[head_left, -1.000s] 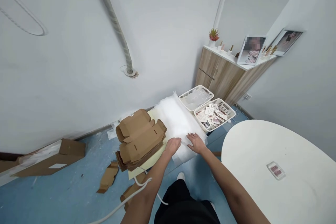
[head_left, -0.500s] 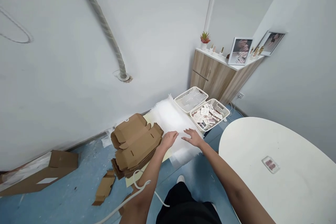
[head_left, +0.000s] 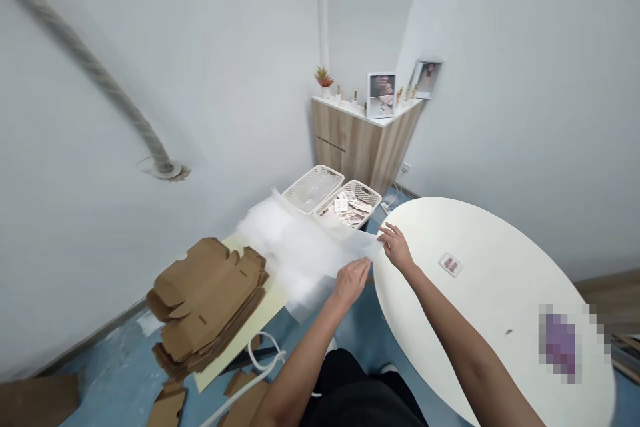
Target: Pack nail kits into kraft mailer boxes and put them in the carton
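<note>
My left hand (head_left: 352,281) is closed on the near edge of a thin, translucent white packing sheet (head_left: 361,244). With thumb and fingertips my right hand (head_left: 396,248) pinches the far right corner of the same sheet, beside the round table's rim. The sheet stretches between my hands, above a pile of similar white sheets (head_left: 293,247). On the white round table (head_left: 480,233), a small clear pack (head_left: 451,265) with rows of reddish pieces lies to the right of my right hand.
Flattened brown cardboard boxes (head_left: 210,300) are stacked left of the sheets. Behind stand a white basket (head_left: 313,188) with clear pieces and another basket (head_left: 376,200) full of printed packs. A wooden cabinet (head_left: 360,147) fills the corner. A white cable (head_left: 250,383) hangs low in front.
The view has turned right. Both hands have moved from over the sheet pile rightward to the table's edge, drawing one sheet off the pile between them.
</note>
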The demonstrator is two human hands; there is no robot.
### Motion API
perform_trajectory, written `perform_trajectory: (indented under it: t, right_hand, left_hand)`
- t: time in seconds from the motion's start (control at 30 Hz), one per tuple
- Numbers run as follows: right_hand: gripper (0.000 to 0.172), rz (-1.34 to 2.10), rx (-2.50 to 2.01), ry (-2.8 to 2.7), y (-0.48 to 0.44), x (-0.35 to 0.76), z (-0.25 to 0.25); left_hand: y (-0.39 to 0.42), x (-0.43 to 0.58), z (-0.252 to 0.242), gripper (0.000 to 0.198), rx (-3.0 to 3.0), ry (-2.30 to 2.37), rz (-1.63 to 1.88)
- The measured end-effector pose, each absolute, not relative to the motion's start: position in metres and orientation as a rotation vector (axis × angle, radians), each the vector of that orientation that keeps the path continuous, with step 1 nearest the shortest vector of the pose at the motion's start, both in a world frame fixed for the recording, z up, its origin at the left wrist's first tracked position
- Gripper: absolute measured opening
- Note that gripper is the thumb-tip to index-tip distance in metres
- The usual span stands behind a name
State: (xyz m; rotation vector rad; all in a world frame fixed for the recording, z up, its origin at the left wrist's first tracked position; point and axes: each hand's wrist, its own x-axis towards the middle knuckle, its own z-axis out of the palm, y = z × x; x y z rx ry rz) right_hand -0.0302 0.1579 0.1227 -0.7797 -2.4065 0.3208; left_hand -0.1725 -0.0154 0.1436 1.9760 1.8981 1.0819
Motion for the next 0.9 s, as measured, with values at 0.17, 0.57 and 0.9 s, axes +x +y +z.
perform_trajectory:
  t: [0.17, 0.57, 0.9]
  right_hand:
    - [0.044, 0.335, -1.056, -2.263, 0.154, 0.085, 0.109]
    - [0.036, 0.362, -1.581, -2.016, 0.103, 0.270, 0.056]
    - [0.032, 0.983, -1.859, -1.701, 0.066, 0.301, 0.020]
  left_hand:
    - [0.002, -0.083, 0.109, 0.037, 2.059, 1.640, 0.968]
    - [0.011, 0.047, 0.030, 0.033, 2.161, 1.463, 0.480]
    - [0.004, 0.053, 0.026, 0.033, 2.301, 1.445, 0.134]
